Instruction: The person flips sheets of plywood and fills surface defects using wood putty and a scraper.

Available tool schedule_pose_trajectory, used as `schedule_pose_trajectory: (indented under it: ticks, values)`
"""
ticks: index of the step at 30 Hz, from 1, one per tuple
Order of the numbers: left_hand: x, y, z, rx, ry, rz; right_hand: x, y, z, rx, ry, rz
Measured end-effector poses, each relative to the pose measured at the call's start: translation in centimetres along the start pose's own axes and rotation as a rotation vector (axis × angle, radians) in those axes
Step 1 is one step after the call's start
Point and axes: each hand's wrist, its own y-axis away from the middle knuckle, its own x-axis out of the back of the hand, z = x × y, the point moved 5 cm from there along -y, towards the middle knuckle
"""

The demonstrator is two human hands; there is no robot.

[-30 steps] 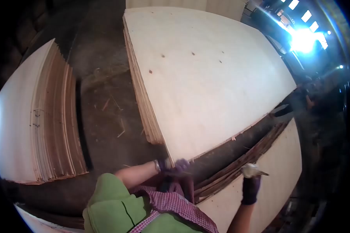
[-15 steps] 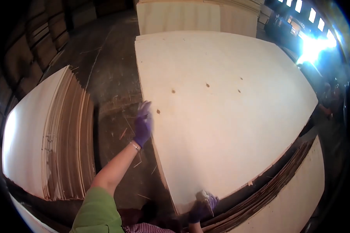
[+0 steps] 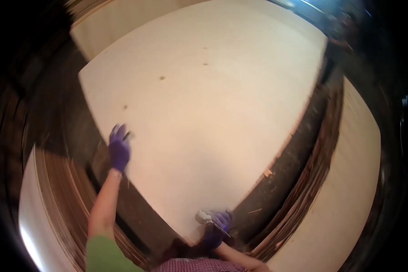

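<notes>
Right grip (image 3: 219, 221) round whitish lump (image 3: 203, 216) — left grip (image 3: 119, 152) at edge of board (image 3: 199, 131).

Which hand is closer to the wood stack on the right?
The right. The right hand is at the near corner of the big board, just across a gap from the stack. The left hand is at the board's left edge, farther away.

Bluish light (image 3: 307, 4) glows top right; the floor (image 3: 143, 216) (pale splinter (image 3: 255, 211) aside) is dark.
</notes>
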Motion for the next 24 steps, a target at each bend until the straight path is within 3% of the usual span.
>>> schedule_pose_trajectory:
  ticks: [4, 5, 7, 10, 11, 12, 13, 15, 17, 18, 19, 20, 21, 22, 23, 24]
  values:
    - [-2.0, 0.0, -2.3, -0.032, -0.014, -0.012, -0.8, -0.6, -0.5, -0.05, 0.057, 0.018]
    - [-3.2, 0.5, -3.8, 0.007, 0.17, 0.011, -0.5, -0.2, -0.5, -0.049, 0.097, -0.035]
    - [-1.5, 0.5, -2.0, -0.061, -0.016, -0.026, 0.3, -0.9, -0.9, -0.058, 0.077, -0.038]
    - [-4.8, -0.7, -7.0, -0.151, -0.007, -0.024, -0.8, -1.5, -0.8, 0.033, 0.062, 0.017]
    - [-4.2, -1.1, -6.6, -0.146, 0.103, -0.044, -0.1, -2.1, -1.2, -0.046, -0.081, -0.034]
    - [-3.4, -1.9, -5.3, -0.295, -0.17, -0.054, 1.4, -2.6, -1.1, 0.011, -0.461, 0.081]
    - [-1.3, -1.8, -1.7, -0.179, -0.24, -0.191, 1.2, -1.3, 0.4, -0.42, -0.932, -0.062]
    - [2.2, -0.3, 7.8, -0.421, 0.03, 0.035, 8.1, -0.7, -1.9, -0.202, -0.878, -0.042]
    - [3.7, 4.3, 18.0, -0.286, 0.848, -0.264, 9.9, 5.4, 3.1, -0.447, -1.089, -0.017]
    - [3.6, 6.9, 22.9, -0.259, 1.126, -0.363, 11.8, 8.6, 5.6, -0.417, -0.813, -0.063]
    - [4.7, 10.2, 28.3, -0.351, 0.838, -0.286, 14.4, 11.8, 7.5, -0.391, -0.536, -0.12]
    - [5.5, 14.3, 34.4, -0.322, 1.086, -0.409, 16.9, 14.6, 9.1, -0.613, -1.296, 0.14]
    - [4.3, 19.1, 39.3, -0.605, 1.229, -0.495, 19.6, 17.8, 9.9, -0.778, -2.062, 0.426]
    - [4.9, 23.7, 44.8, -0.466, 1.26, -0.775, 21.5, 22.1, 11.8, -0.795, -2.059, 0.596]
    - [3.6, 28.6, 48.7, -0.488, 1.125, -0.999, 23.6, 26.5, 13.9, -0.809, -2.052, 0.757]
    - [-1.0, 34.4, 51.0, -0.407, 1.258, -1.17, 26.4, 30.4, 15.2, -0.746, -1.917, 0.87]
